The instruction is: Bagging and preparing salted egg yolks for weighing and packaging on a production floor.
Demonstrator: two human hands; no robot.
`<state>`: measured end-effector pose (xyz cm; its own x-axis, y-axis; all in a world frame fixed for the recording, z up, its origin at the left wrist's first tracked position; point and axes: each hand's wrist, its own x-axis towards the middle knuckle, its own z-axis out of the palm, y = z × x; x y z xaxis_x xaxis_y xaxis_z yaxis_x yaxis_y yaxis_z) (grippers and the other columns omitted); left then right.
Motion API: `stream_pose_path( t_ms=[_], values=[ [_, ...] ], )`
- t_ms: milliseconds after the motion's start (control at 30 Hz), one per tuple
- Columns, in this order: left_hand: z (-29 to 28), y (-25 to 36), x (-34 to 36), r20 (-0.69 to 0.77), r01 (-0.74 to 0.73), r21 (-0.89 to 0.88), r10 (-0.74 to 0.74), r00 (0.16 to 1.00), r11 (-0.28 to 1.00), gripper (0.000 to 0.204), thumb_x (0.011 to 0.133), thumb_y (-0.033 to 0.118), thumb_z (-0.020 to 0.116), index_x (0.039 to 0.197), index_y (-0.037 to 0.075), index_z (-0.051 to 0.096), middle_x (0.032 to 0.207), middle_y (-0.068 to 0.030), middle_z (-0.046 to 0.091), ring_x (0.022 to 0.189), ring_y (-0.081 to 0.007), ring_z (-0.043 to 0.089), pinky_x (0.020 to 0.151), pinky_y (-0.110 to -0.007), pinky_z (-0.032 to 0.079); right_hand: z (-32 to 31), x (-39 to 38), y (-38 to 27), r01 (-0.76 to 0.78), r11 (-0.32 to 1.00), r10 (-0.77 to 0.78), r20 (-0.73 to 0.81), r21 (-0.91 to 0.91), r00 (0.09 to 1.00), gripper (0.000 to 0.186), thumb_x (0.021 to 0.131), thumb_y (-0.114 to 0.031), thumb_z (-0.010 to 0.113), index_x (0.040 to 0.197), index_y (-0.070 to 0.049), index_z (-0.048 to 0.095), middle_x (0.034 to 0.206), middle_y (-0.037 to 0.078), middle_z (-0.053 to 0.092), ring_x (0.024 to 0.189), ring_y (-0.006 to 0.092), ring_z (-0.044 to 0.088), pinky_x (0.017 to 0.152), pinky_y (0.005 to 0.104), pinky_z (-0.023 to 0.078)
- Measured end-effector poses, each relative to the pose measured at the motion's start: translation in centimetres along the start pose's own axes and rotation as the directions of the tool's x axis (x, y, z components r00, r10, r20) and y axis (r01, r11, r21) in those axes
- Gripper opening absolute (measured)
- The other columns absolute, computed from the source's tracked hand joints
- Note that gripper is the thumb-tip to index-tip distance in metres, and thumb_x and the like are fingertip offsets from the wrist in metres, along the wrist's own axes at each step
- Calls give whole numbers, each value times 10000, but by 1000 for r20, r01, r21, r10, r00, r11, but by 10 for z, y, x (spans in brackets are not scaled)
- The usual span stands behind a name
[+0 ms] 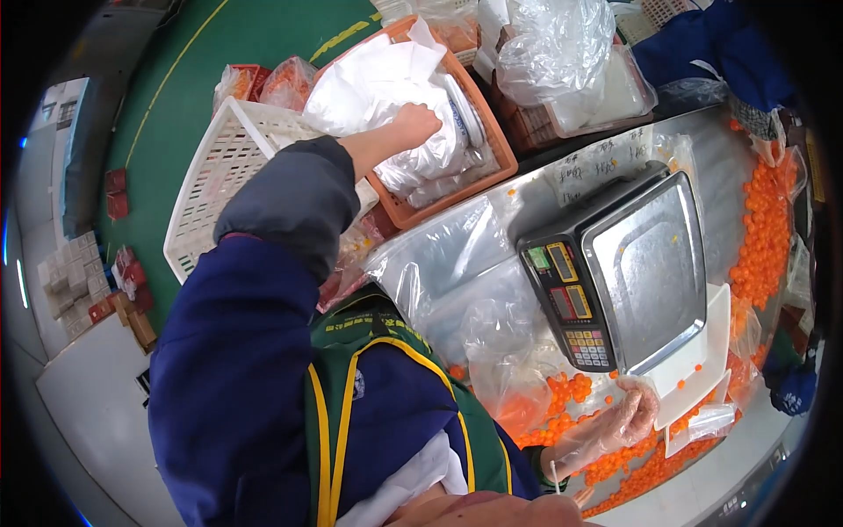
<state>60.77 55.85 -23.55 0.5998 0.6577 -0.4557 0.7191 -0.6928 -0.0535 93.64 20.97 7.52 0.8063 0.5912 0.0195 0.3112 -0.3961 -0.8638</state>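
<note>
My left hand (413, 126) reaches into an orange plastic crate (500, 156) over white plastic bags (369, 83), its fingers curled against them; what they grip is hidden. My right hand (615, 422), in a clear plastic glove, is curled below the steel-topped digital scale (645, 263), near a white tray (702, 351) and loose orange segment-like pieces (566, 386); I cannot make out what it holds. A clear bag (496, 351) with orange contents lies left of the scale.
A white slatted basket (206, 189) stands left of the crate, another container with clear bags (558, 53) behind. A long heap of orange pieces (755, 237) lies along the table's right side. Stacked boxes (70, 277) sit on the far left. Dark blue cloth (738, 48) is at upper right.
</note>
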Motion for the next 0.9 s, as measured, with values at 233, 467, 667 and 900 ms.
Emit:
stream_pose_path(
  t_ms=[233, 467, 667, 900],
  values=[
    [-62, 9, -30, -156, 11, -202, -43, 987, 979, 93, 742, 12, 673, 819, 57, 700, 889, -109, 718, 985, -301, 694, 745, -458, 596, -1, 0, 21, 58, 988, -75, 122, 141, 990, 108, 993, -105, 550, 927, -45, 611, 882, 53, 573, 892, 145, 545, 895, 299, 425],
    [-98, -8, -73, -110, -134, -26, 131, 985, 991, 98, 744, 4, 661, 819, 57, 695, 943, -108, 705, 977, -318, 695, 749, -466, 586, -6, 6, 41, 117, 932, -195, 203, 342, 960, 58, 953, 15, 581, 991, 0, 623, 870, 117, 683, 798, 162, 616, 766, 291, 493],
    [-98, -41, -99, -81, 40, -46, -44, 996, 998, 140, 752, -18, 617, 859, 55, 670, 940, -112, 702, 949, -337, 697, 751, -473, 581, -13, 5, 50, 137, 884, -274, 259, 446, 926, 80, 975, -36, 614, 1041, -25, 657, 863, 114, 651, 814, 177, 601, 762, 307, 494],
    [-88, -100, -109, -16, -27, -312, 24, 1000, 950, 186, 746, 67, 722, 733, 30, 540, 669, -117, 565, 678, -289, 588, 619, -419, 452, -10, -3, 48, 157, 877, -297, 256, 454, 920, 111, 974, -12, 607, 1076, -13, 650, 869, 119, 658, 773, 172, 617, 730, 268, 497]
  ],
)
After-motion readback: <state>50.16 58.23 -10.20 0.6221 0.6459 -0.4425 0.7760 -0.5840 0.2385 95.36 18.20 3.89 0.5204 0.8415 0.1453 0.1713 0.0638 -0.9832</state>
